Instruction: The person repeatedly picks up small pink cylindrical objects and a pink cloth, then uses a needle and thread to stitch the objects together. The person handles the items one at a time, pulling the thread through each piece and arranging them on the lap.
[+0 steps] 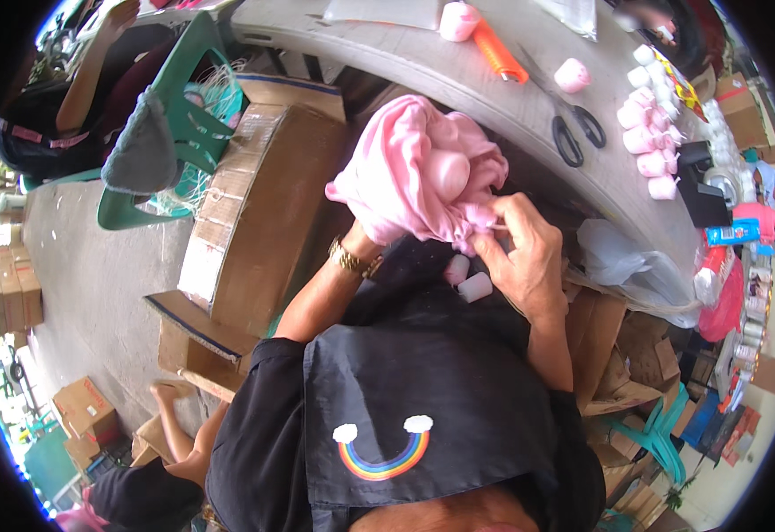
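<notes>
Head view: at frame centre, your left hand (378, 232) is buried in the pink cloth (414, 168), its grip hidden. Your right hand (520, 257) pinches the cloth's lower edge; keep that pinch tight and the bundle bunched.

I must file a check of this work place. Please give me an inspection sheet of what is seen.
Surface: grey table, crowded along its far part.
Job's things: pink cloth bunched over the left hand, which is mostly hidden; right hand pinches its lower edge. Two small pale rolls lie on the lap.
Clutter: black scissors, orange cutter, row of pink and white rolls, clear plastic bags.
Grippers: both hands closed on the cloth.
Cables: nothing seen.
Surroundings: cardboard box, green plastic chair, another person's bare foot.
</notes>
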A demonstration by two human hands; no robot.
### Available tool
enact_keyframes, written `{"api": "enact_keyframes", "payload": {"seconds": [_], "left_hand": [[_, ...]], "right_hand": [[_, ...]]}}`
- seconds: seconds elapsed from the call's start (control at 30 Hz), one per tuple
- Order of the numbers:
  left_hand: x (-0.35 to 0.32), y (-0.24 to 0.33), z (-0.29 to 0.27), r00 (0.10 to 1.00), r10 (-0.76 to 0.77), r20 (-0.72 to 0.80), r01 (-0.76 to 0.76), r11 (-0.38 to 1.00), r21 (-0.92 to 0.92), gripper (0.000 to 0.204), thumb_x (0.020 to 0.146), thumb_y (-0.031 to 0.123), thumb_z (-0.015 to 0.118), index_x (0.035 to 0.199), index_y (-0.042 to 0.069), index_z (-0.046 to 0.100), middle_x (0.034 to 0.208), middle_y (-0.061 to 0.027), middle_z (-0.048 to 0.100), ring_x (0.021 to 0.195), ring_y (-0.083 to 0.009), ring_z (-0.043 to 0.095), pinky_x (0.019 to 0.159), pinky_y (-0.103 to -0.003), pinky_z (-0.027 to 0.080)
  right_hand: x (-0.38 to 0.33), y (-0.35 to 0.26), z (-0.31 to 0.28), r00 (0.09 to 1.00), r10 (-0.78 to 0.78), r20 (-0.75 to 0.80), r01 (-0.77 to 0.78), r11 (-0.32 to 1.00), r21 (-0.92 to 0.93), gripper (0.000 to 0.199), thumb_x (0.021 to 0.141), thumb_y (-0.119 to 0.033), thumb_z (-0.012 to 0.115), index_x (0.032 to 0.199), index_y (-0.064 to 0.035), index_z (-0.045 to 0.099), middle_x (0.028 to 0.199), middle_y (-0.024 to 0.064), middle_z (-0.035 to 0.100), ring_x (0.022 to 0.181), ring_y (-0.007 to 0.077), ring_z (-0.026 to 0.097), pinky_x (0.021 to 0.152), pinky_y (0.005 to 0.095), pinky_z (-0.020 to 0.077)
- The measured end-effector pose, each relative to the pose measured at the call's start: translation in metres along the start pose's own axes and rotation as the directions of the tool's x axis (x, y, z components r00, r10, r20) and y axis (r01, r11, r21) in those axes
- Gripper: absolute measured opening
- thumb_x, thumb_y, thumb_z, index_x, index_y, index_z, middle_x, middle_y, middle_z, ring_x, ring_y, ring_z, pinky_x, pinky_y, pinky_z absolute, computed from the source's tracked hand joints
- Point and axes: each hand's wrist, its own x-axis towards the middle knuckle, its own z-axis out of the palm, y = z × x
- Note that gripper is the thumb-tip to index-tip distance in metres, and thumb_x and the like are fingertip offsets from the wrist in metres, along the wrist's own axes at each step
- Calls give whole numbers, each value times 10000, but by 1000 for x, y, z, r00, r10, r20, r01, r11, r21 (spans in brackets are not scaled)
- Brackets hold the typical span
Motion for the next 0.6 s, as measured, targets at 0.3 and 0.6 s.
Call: {"api": "enact_keyframes", "payload": {"seconds": [0.3,0.6], "left_hand": [[2,16,22,927,-278,252,371,775,-512,530,819,258,743,1231,14,516,1107,-94,604,978,-162,603,852,-293,512],[-5,-6,28,784,-76,617,-499,515,697,509,773,174,613,1262,69,518,1056,-142,619,972,-308,616,990,-465,406]], "right_hand": [[12,2,6,982,-64,-180,91,985,148,540,715,-106,819,1192,-56,572,899,43,535,775,115,575,571,230,472],[-1,28,12,950,-124,-286,75,982,-175,456,683,-43,801,1077,-50,571,899,85,556,779,191,623,607,291,526]]}}
